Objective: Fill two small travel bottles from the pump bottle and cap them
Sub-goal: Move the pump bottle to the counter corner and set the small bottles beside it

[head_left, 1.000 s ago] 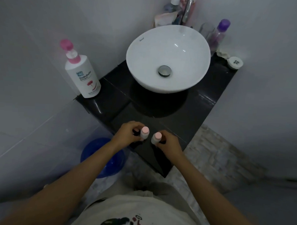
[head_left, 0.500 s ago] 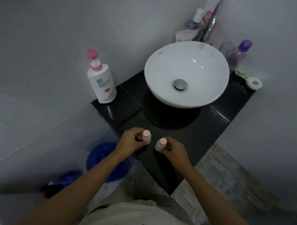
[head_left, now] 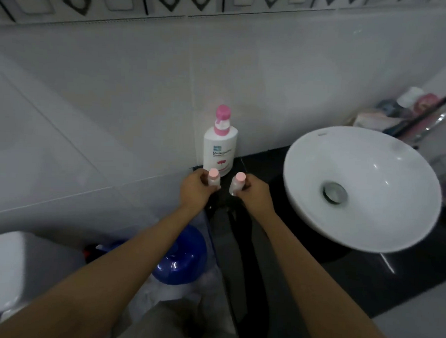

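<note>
Hands are meeting over the near corner of the black counter point(head_left: 301, 287), each one holding a small travel bottle upright. Curled fingers of the left hand point(head_left: 194, 190) are wrapping the left travel bottle point(head_left: 213, 180), whose pale pink cap is showing above the knuckles. Fingers of the right hand point(head_left: 254, 194) are gripping the right travel bottle point(head_left: 236, 184) in the same way, and this one is tilting slightly toward its neighbour, its pink cap also on. A narrow gap is separating the two bottles.

Just behind them the pump bottle point(head_left: 219, 148) is standing against the white tiled wall point(head_left: 117, 100), white with a pink pump head, its lower edge partly hidden by the left bottle and fingers. Nothing is lying between the hands and that pump.

Off to the right a round white basin point(head_left: 364, 185) is sitting on the counter, well apart from the hands, with a metal drain in its middle. Blurred toiletries point(head_left: 408, 105) are crowding the corner behind it. Below the left forearm a blue bucket point(head_left: 182, 259) is resting on the floor, and a white fixture point(head_left: 13, 267) is filling the lower left edge.
</note>
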### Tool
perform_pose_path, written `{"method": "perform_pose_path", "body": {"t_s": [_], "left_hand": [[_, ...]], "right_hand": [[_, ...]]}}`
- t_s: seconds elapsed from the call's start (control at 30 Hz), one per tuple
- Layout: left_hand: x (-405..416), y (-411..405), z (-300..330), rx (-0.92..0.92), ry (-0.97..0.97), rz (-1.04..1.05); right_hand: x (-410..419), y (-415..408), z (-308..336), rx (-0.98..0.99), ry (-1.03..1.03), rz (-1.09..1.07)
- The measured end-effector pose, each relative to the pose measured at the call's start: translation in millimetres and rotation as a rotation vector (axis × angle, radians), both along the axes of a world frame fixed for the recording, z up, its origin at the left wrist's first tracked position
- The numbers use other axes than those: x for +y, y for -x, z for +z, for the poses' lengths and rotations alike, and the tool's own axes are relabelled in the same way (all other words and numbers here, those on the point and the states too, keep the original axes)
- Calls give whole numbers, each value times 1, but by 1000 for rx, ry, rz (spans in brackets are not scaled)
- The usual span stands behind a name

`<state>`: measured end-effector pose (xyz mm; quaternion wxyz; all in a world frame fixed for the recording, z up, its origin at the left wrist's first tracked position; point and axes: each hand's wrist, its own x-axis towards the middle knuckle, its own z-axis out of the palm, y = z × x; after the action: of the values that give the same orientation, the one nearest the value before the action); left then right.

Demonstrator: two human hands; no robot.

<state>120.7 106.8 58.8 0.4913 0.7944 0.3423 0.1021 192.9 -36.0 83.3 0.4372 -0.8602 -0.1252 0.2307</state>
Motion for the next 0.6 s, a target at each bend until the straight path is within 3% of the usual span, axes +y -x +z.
{"method": "perform_pose_path", "body": {"t_s": [0.23,0.6], "left_hand": [[6,-19,-10,72,-8,11],[3,-31,-22,27,54,17]], "right_hand": [[36,-31,-19,-5,41,41],[48,-37,-33,90,37,13]]}}
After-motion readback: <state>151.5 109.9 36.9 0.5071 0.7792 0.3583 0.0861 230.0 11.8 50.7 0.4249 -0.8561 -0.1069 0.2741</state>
